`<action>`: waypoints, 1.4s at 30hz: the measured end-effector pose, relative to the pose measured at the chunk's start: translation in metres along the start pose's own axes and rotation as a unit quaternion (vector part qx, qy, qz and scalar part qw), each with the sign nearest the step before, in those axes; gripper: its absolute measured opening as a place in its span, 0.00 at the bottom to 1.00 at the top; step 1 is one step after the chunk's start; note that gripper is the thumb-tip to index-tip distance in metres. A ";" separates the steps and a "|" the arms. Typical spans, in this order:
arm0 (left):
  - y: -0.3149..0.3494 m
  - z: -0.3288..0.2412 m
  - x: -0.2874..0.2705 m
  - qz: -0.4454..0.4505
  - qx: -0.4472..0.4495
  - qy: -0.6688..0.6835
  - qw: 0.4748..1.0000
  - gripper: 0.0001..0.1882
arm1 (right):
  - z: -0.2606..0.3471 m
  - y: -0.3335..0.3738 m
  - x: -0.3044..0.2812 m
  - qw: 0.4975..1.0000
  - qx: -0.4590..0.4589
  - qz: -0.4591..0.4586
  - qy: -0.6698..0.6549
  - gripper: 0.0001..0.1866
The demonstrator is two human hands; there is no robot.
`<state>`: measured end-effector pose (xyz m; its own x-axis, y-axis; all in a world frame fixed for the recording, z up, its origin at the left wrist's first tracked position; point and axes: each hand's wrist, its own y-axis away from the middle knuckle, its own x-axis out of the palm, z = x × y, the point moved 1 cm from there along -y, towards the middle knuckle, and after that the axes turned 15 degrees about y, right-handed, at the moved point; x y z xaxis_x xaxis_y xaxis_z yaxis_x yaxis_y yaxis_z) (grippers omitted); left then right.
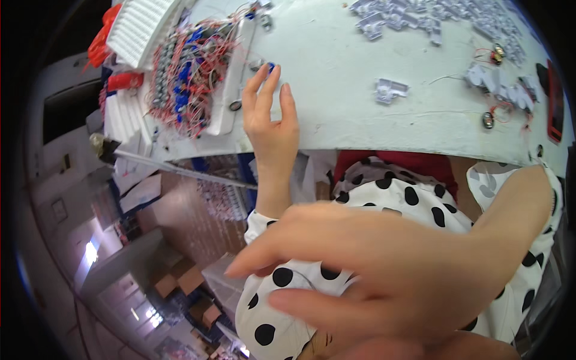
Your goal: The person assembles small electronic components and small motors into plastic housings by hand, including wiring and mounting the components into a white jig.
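My left hand (270,117) is above the near edge of the white table (336,120), palm down, fingers stretched and apart, with nothing visible in them. By its fingertips are a small blue part (271,67) and a small grey cylindrical part (257,64); I cannot tell whether the fingers touch them. Close to the camera, in front of my body, is my right hand (384,264), slightly blurred. Its thumb and forefinger are spread with nothing seen between them. Left of my left hand lies a white foam tray (225,114) full of grey and blue wired parts (186,78).
White moulded plastic pieces (414,15) spread across the far right, and a single one (390,90) lies mid-table. Wired round metal parts (488,120) and a red-edged black phone-like object (554,105) are at right. White foam trays (144,30) and a red roll (125,81) stand left.
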<state>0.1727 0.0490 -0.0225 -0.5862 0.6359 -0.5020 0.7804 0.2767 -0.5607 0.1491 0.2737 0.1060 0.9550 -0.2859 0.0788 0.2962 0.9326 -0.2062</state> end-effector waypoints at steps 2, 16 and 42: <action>0.013 0.012 -0.016 -0.012 -0.022 -0.040 0.999 0.16 | -0.006 -0.009 0.001 0.996 0.008 0.036 -0.083 0.18; 0.025 0.057 -0.079 -0.096 -0.040 -0.135 0.985 0.12 | 0.013 -0.030 0.034 0.937 0.097 0.119 -0.315 0.13; -0.049 0.104 -0.087 0.127 0.129 -0.353 0.918 0.07 | -0.168 -0.166 -0.072 0.776 -0.047 -0.109 0.619 0.05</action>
<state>0.1632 -0.0951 -0.0197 -0.4594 0.0049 -0.8882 0.8868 -0.0540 -0.4590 0.0332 0.1024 -0.0292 0.1463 -0.4811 -0.8643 0.3972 0.8288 -0.3941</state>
